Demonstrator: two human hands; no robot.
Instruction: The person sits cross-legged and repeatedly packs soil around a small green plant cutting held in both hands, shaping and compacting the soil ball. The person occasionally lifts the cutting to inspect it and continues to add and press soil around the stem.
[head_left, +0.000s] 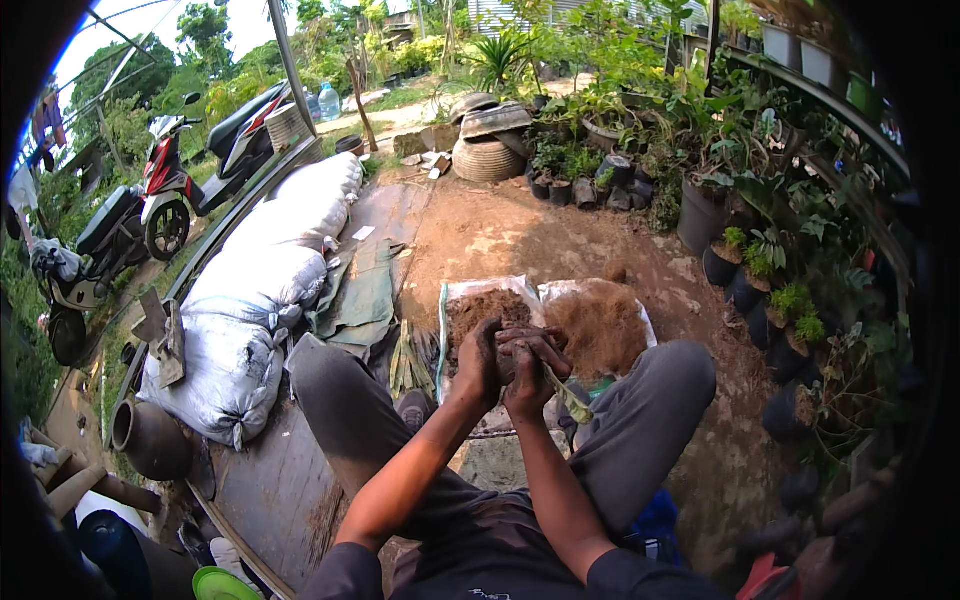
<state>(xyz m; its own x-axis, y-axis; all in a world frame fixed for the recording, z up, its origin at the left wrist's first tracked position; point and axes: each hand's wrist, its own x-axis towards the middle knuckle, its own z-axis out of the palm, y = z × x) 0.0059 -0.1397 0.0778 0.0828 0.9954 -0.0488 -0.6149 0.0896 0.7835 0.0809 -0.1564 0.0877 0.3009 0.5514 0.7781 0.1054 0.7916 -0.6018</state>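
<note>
My left hand (480, 364) and my right hand (532, 364) are cupped together between my knees, both dark with soil. They are closed around a dark clump, mostly hidden by the fingers. A pale green leafy cutting (574, 401) sticks out below my right hand, towards my right knee. Just beyond the hands lie two opened sacks side by side. Dark brown soil (487, 306) covers the left one, and lighter brown fibrous material (604, 326) is heaped on the right one. Several cut green leaves (411, 360) lie on the ground left of the sacks.
Filled white sacks (255, 292) line the left side, beside a folded green cloth (360, 292) and a clay pot (154, 442). Potted plants (724, 259) crowd the right edge. Stacked clay pots (487, 154) stand ahead, and motorcycles (169, 180) are parked beyond the sacks.
</note>
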